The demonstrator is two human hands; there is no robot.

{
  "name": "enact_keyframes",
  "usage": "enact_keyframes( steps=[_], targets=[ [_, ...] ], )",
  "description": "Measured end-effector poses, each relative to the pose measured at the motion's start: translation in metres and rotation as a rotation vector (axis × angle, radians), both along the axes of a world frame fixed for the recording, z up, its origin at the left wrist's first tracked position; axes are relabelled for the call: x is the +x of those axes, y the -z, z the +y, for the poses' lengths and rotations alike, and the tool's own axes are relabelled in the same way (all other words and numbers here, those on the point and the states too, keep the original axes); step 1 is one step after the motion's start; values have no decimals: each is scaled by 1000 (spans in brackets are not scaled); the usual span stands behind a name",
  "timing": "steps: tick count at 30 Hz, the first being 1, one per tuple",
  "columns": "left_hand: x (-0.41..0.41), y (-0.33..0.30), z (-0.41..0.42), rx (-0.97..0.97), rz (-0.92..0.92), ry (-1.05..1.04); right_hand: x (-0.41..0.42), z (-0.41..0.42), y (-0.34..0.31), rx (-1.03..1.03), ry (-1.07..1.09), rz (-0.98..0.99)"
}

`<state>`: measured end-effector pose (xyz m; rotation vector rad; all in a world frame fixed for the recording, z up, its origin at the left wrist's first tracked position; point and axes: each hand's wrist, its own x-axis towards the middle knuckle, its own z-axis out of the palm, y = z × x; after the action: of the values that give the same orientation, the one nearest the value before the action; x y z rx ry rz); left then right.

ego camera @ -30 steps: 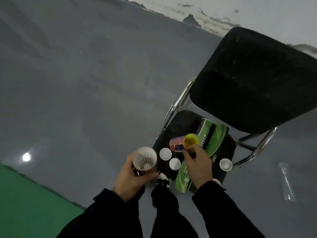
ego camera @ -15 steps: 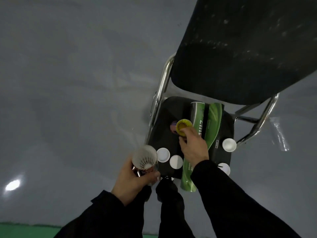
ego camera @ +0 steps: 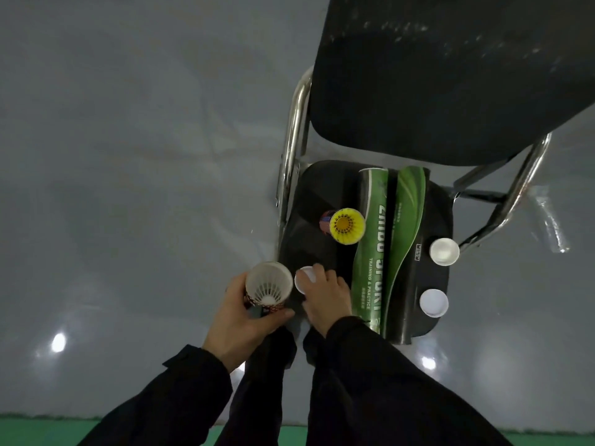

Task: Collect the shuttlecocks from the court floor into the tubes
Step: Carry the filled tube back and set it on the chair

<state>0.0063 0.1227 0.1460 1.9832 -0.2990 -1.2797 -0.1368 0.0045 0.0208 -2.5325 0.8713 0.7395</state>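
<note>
Lower centre: my left grip (ego camera: 248, 313) is wrapped round an upright patterned tube (ego camera: 267, 289), a white feather shuttlecock (ego camera: 268, 286) showing in its open mouth. Right grip (ego camera: 323, 299), just beside it, fingers curled onto a white cap (ego camera: 304, 280) on the chair seat (ego camera: 309, 217). Mid-frame a second tube (ego camera: 325, 222) shows a yellow shuttlecock (ego camera: 347, 225); two green tubes (ego camera: 375, 249) lie alongside it.
</note>
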Motion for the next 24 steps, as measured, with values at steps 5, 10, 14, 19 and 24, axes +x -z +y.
enact_keyframes(
  steps=[5, 10, 14, 19, 24],
  targets=[
    [5, 4, -1, 18, -73, 62, -2, -7, 15, -41, 16, -104],
    [15, 9, -6, 79, -144, 51, 12, -8, -42, 415, 786, -605],
    [16, 9, -8, 96, -307, 215, 9, -15, -108, 662, 712, -846],
    [10, 1, -18, 61, -515, 465, 4, -24, -135, 478, 380, -610],
    [12, -2, -23, -6, -506, 537, -4, -29, -139, 429, 376, -632]
  ],
)
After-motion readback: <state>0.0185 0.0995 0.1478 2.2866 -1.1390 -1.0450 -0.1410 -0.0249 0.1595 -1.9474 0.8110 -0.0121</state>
